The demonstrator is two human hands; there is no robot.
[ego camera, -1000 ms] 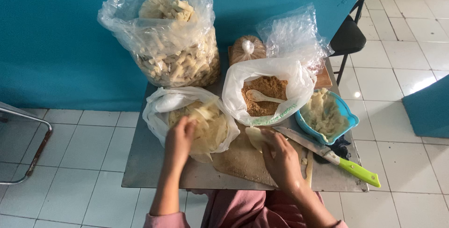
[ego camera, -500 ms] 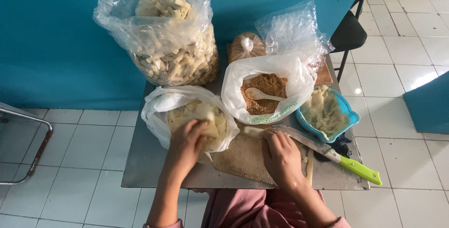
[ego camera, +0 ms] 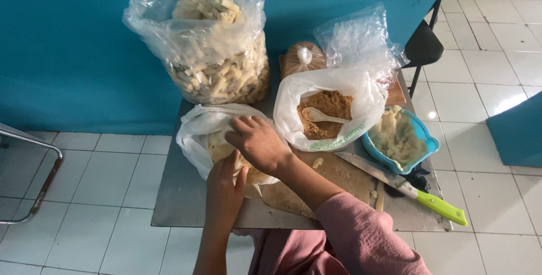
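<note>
Reaching across a small metal table, the right hand rests with curled fingers on pale food pieces inside a white plastic bag at the table's left side, while the left hand lies flat against the bag's near edge; whether either hand grips anything cannot be told. Just right of it stand an open bag of brown crumbs with a spoon, a blue bowl and a green-handled knife. Behind stands a big clear bag of pale pieces.

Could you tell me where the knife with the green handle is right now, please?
In the head view, the knife lies on the right of the metal table, just in front of the blue bowl, its handle pointing toward the table's right front corner.
</note>
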